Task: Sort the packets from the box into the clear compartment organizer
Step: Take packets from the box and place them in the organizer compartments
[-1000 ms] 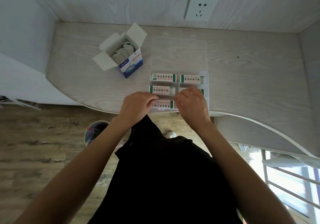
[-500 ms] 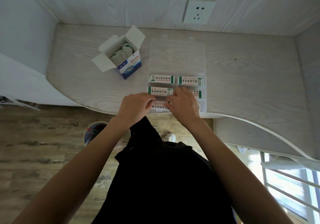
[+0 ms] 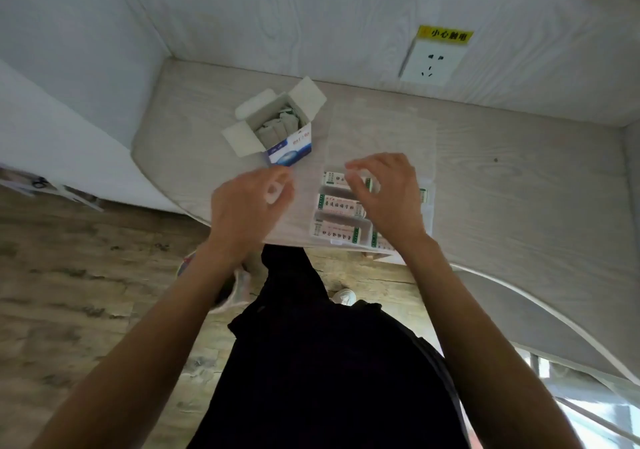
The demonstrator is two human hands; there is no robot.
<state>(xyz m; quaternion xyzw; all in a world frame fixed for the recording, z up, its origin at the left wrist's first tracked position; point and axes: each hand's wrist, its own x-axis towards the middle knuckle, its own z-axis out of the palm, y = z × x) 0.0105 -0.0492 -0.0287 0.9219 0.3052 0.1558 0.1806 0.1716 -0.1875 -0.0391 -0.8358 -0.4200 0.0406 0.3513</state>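
Observation:
The open white-and-blue box (image 3: 289, 147) stands at the back left of the desk with grey packets (image 3: 277, 126) upright inside. To its right lies the clear compartment organizer (image 3: 428, 216), its lid (image 3: 381, 133) folded back flat. White packets with green ends (image 3: 339, 205) lie in several compartments. My right hand (image 3: 384, 195) hovers over the organizer's middle with loosely curled fingers, holding nothing and hiding the right compartments. My left hand (image 3: 249, 202), blurred, hangs over the desk just left of the organizer and below the box; it holds nothing.
The curved front edge of the pale wooden desk (image 3: 519, 206) runs just under the organizer. A wall socket (image 3: 431, 64) with a yellow sticker sits on the back wall. Walls close in on the left and right. A bin (image 3: 188, 268) stands on the floor below.
Both hands have lifted off the front compartments and moved apart and farther back: the left toward the box, the right over the organizer's middle. The camera has tilted and come closer.

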